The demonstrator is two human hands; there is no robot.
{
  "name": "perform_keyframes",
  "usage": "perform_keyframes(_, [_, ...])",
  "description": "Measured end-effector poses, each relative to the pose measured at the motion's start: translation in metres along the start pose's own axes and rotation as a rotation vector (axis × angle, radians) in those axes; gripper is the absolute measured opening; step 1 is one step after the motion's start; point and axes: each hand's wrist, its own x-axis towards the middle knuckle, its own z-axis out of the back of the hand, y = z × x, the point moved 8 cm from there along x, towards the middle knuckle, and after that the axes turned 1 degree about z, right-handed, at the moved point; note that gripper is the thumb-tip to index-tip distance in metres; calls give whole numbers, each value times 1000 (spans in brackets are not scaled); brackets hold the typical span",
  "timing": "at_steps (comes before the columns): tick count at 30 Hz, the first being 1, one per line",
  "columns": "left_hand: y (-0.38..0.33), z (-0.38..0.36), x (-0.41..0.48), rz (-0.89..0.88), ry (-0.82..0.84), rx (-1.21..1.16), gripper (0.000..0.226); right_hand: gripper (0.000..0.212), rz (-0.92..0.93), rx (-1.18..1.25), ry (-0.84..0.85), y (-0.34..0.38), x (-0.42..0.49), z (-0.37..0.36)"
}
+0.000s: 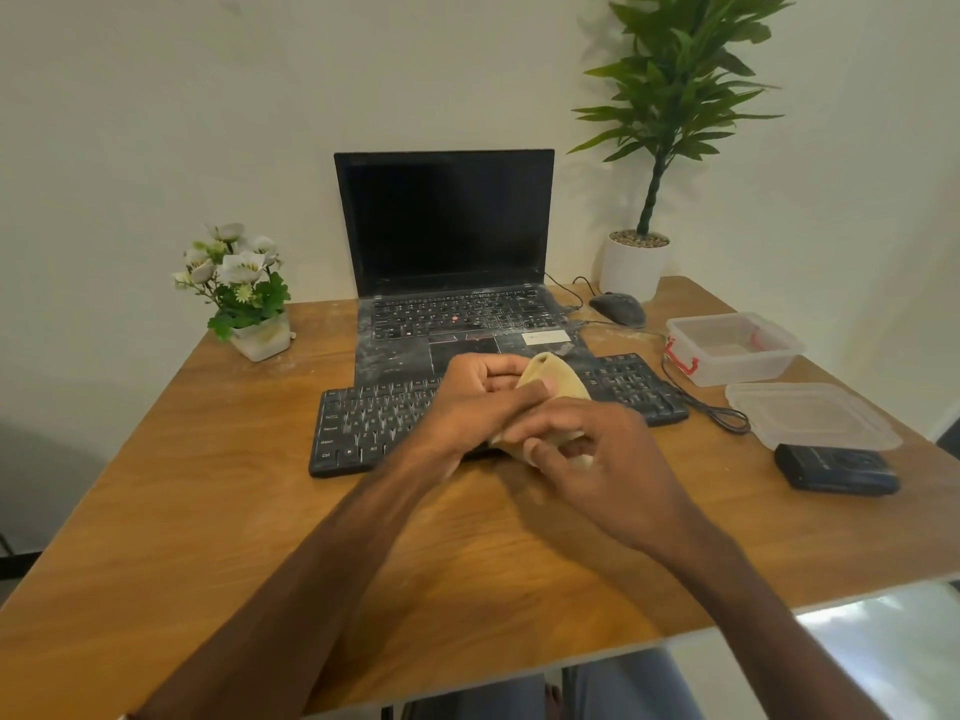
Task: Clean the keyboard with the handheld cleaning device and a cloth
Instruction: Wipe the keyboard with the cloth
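Cloth bunched over the keyboard — left hand and right hand both curl round it.

**Desk workstation, home or office**

Wooden desk stood against a plain pale wall. It carried an open laptop, a separate keyboard, a wired mouse, a small pot of white flowers and a tall potted plant. These marked a computer workstation.

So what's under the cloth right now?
The black keyboard. Its left and right key blocks show; the middle keys are hidden by the cloth and by the left hand and right hand gripping it. Whether cloth touches keys cannot be told.
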Motion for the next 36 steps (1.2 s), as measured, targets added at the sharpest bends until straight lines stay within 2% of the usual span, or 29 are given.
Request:
perform_keyframes(3, [-12, 8, 0, -84, 10, 127, 25, 22, -72, 53, -241, -16, 2, 43])
perform_keyframes(4, [-17, 8, 0, -105, 52, 148, 25, 28, -103, 50, -260, -21, 4, 53])
perform_keyframes(6, [-26, 4, -2, -135, 163, 156, 26, 42, -207, 163, -70, -29, 9, 46])
perform_keyframes(8, [-32, 0, -5, -164, 240, 150, 26, 35, -335, 424, 182, -29, 6, 20])
perform_keyframes(10, [-34, 3, -5, -166, 227, 170, 27, 25, -410, 539, 247, -28, 2, 9])
perform_keyframes(12, [-27, 13, -1, -124, 137, 163, 28, 26, -453, 545, 242, -34, 1, 7])
perform_keyframes(15, [-7, 27, 2, 51, -10, 28, 33, 28, -521, 585, 207, -43, -1, 10])
perform_keyframes(18, [18, 16, -4, 312, 60, -171, 58, 26, -564, 657, 66, -48, -1, 22])
perform_keyframes(20, [26, 6, -11, 395, 141, -219, 63, 25, -559, 677, -3, -49, 0, 31])
perform_keyframes(22, [29, -1, -14, 399, 181, -235, 61, 26, -557, 668, -34, -49, 2, 38])
perform_keyframes(25, [28, -1, -13, 358, 123, -260, 62, 30, -584, 630, -57, -53, 1, 44])
perform_keyframes(28, [25, 4, -11, 318, 47, -239, 67, 33, -613, 629, 37, -54, -4, 39])
perform_keyframes(30, [23, 4, -12, 322, 11, -197, 59, 36, -662, 695, 125, -55, -9, 28])
perform_keyframes(33, [25, 2, -16, 336, -39, -137, 47, 38, -724, 831, 135, -58, -13, 19])
perform_keyframes(36, [31, 2, -23, 376, -9, -140, 56, 38, -752, 942, 68, -63, -14, 16])
